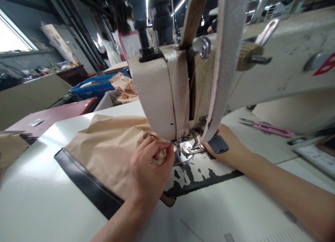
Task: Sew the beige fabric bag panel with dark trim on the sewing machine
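A piece of tan fabric [112, 137] with a black stitched band [83, 182] along one edge lies to the left of the sewing machine [162, 92]. My left hand [151, 163] is closed in a pinch on the fabric's gathered edge, just left of the metal needle plate [180, 158]. Beyond the presser foot [195, 146], my right hand [227, 144] reaches in from the right, close to the needle area. The machine's curved arm and a dark lever pad [218, 144] cover its fingers, so their grip is hidden.
Pink-handled thread snips [272, 127] lie on the white table [31, 207] right of the machine. Behind the table stand a blue basket [91, 86] and crumpled tan cloth [124, 88]. A pink-topped surface [57, 112] is at left. People [128, 39] stand in the background.
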`<state>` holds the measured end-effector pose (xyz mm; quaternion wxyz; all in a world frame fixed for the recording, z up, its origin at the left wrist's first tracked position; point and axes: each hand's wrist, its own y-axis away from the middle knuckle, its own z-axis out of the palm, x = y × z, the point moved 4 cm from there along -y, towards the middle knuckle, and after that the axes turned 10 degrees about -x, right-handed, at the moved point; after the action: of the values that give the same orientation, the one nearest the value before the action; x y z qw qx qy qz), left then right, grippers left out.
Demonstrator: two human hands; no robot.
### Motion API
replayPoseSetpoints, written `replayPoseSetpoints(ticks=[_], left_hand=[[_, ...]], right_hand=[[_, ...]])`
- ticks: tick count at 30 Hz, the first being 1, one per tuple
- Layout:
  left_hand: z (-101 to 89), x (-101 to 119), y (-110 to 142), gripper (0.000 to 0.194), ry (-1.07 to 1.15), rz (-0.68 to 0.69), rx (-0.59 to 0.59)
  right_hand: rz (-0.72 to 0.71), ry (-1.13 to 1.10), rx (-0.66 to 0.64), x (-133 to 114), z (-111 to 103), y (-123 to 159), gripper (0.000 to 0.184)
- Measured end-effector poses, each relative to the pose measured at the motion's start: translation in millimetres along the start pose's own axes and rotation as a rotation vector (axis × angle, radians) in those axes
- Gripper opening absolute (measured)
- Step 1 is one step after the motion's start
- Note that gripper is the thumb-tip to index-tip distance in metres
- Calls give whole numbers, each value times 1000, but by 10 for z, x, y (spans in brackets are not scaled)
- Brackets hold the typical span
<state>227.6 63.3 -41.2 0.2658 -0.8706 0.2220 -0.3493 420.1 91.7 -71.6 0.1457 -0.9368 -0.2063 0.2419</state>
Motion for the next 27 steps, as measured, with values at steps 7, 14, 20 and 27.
replayPoseSetpoints(ticks=[7,14,20,27], left_hand=[[42,-11,-4,10,23,-31,-24],[33,-37,11,11,34,-75,-60],[56,-29,-30,12,34,-76,-75],[100,-59,-40,20,40,-91,-87]], right_hand=[[15,-38,21,-17,-28,-2,20],[46,-86,43,-43,-60,-7,17],[95,-185,83,-131,-136,19,12],[173,-515,-4,-366,-4,26,14]])
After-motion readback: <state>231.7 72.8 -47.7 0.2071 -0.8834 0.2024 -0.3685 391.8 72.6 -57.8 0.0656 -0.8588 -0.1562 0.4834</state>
